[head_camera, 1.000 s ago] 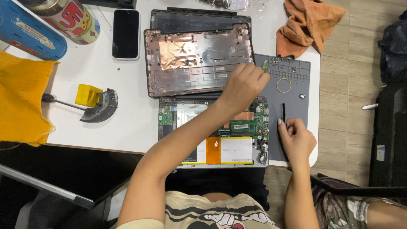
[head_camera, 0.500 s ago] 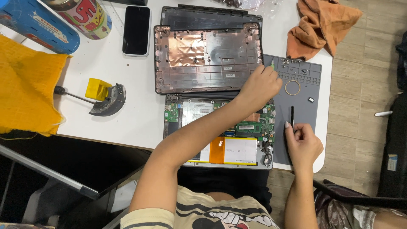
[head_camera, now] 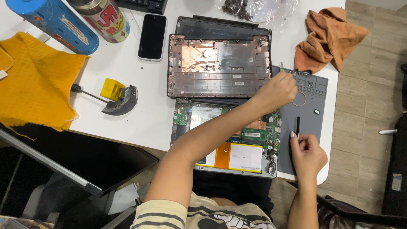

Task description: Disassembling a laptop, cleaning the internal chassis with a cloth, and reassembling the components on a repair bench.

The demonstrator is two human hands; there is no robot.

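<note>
White table under me: my left hand (head_camera: 277,90) pinches a small green board (head_camera: 289,71) at one o'clock; lower it level onto the grey mat (head_camera: 316,106). My right hand (head_camera: 307,154) grips a black tool (head_camera: 298,127).

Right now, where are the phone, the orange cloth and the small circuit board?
Phone (head_camera: 152,36), head view, middle of its dark screen.
Orange cloth (head_camera: 328,38), head view, its crumpled middle.
Small circuit board (head_camera: 290,71), head view, green edge above left hand (head_camera: 277,91).

Two cloths (head_camera: 38,80), two cans (head_camera: 55,21), one phone (head_camera: 152,36)
</note>
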